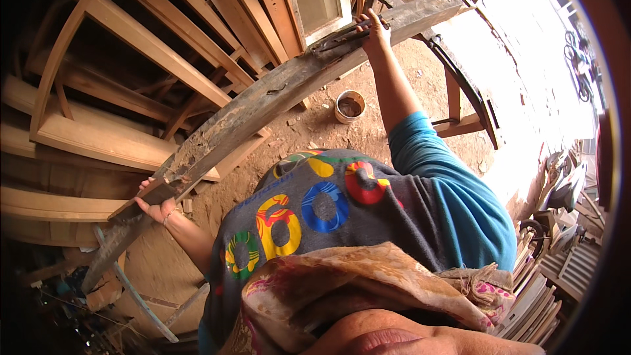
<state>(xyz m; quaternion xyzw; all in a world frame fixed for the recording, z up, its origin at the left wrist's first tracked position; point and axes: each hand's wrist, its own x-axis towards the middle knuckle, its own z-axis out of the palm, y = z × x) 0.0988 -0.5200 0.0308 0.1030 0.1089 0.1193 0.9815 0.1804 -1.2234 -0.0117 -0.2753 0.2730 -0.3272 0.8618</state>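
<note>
- Beam, weathered wood, slants across in front of the person
- left hand has its fingers gripping the near end
- right hand sits near the far end, fingers curled, can't tell if gripping
- small bucket on the dirt just beyond

Lots of brown, some bright colours

Patchy grey and brown on the long beam. Orangey brown on the wooden frames. White on the bucket. Dark grey on the shirt, with red, yellow, blue and green prints. Blue on the sleeve. Cream, tan and pink blotches on the scarf.
</note>
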